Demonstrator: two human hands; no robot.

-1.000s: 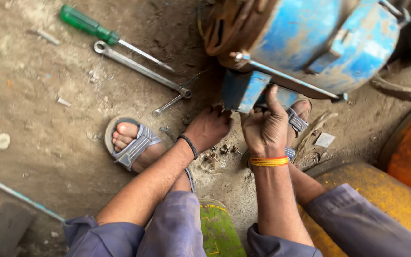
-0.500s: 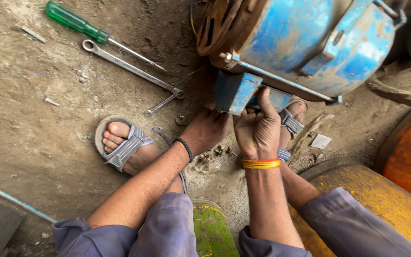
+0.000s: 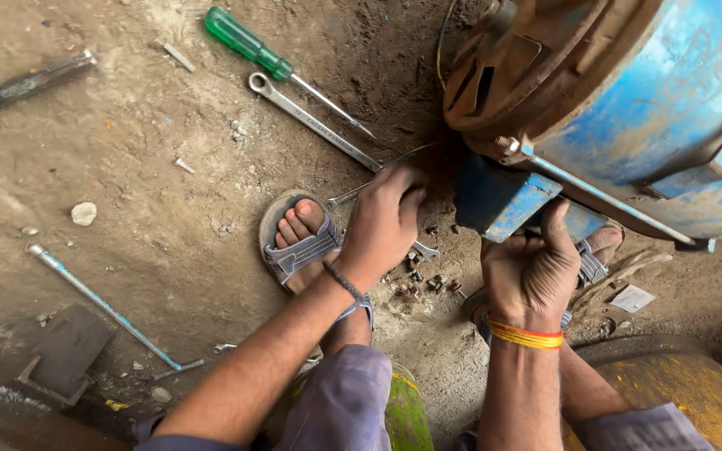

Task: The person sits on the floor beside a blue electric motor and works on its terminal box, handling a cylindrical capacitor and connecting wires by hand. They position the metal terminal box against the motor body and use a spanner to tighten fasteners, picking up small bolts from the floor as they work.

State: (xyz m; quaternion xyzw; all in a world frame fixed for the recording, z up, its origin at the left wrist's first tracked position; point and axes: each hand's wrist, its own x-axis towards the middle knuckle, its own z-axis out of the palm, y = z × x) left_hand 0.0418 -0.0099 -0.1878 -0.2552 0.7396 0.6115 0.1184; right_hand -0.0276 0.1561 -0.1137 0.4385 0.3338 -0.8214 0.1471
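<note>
A big blue electric motor point(image 3: 653, 108) with a rusty end cover lies on the dirt at the upper right. My right hand point(image 3: 528, 280) grips its blue mounting foot point(image 3: 503, 200) from below, thumb up along the side. My left hand point(image 3: 382, 221) is down on the ground just left of the foot. Its fingers are curled over the end of a small spanner point(image 3: 346, 195), which sticks out to the left. Several loose nuts and bolts point(image 3: 419, 284) lie between my hands. My sandalled left foot point(image 3: 298, 238) rests beside my left hand.
A green-handled screwdriver point(image 3: 248, 42) and a long combination spanner point(image 3: 311, 117) lie at the top centre. A long thin rod point(image 3: 102, 305) and dark metal blocks point(image 3: 52, 351) are at the lower left. A yellow drum point(image 3: 678, 392) is at the lower right.
My left hand has moved left from the motor foot onto the small spanner. The view has come closer and shifted. My right hand stays on the motor foot.
</note>
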